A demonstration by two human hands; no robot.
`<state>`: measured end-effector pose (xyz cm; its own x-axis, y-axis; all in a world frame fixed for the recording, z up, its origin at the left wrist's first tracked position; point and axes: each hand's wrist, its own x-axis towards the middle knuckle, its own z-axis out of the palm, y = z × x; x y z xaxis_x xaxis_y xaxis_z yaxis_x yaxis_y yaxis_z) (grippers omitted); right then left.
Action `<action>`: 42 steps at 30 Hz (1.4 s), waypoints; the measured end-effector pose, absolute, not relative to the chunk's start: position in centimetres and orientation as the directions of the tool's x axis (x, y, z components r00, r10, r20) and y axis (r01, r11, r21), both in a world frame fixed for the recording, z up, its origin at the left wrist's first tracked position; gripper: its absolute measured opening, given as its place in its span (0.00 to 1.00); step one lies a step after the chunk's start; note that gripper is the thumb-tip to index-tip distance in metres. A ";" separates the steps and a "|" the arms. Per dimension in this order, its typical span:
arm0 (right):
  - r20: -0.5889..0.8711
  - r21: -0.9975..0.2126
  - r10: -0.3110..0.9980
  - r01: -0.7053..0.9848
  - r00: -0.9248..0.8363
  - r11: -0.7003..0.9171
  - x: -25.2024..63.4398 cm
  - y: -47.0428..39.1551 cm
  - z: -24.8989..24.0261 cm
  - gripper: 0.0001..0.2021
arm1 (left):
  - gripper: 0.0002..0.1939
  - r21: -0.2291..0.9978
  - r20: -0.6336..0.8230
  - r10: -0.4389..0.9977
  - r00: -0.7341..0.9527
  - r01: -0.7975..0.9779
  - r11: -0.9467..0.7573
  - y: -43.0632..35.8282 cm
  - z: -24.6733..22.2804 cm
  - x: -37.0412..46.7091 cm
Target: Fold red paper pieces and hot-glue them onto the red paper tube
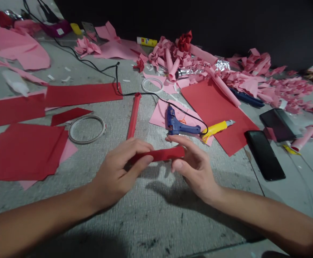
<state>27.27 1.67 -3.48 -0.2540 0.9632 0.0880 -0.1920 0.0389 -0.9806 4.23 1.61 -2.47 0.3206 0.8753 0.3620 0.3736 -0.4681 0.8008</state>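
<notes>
A folded strip of red paper (167, 154) lies level in front of me. My left hand (123, 172) is closed on its left end, with the thumb on the near side and the fingers over the top. Around the strip's right end is my right hand (199, 170), thumb and forefinger apart; whether it touches the paper I cannot tell. A rolled red paper tube (134, 116) rests on the work surface just beyond my left hand. Past my right hand lies a blue glue gun (182, 123) on pink paper, with a yellow utility knife (217, 129) beside it.
Red paper sheets (24, 152) and a roll of tape (87, 129) lie at left. Another tape ring (152, 85), a glue stick (147, 41) and crumpled pink paper (162, 52) are farther back. A black cord (92, 64) crosses the surface. A phone (265, 154) lies at right.
</notes>
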 end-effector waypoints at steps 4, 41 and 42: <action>0.200 -0.976 0.950 -0.134 -0.239 0.172 27.3 1.8 -3.3 0.09 | 0.08 0.803 0.343 0.875 0.343 0.376 -0.462 1.7 -2.4 4.2; 0.112 -0.985 0.978 -0.147 -0.173 0.087 27.2 1.4 -3.5 0.04 | 0.11 0.737 0.279 0.832 0.479 0.449 -0.505 1.5 -2.4 4.6; 0.101 -0.986 0.979 -0.151 -0.177 0.075 27.2 1.4 -3.4 0.04 | 0.12 0.728 0.279 0.831 0.481 0.458 -0.510 1.6 -2.4 4.6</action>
<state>27.18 1.39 -3.45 -0.1765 0.9791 0.1014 -0.1506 0.0750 -0.9857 4.61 1.57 -2.45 0.4813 0.8309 0.2792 0.4577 -0.5098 0.7284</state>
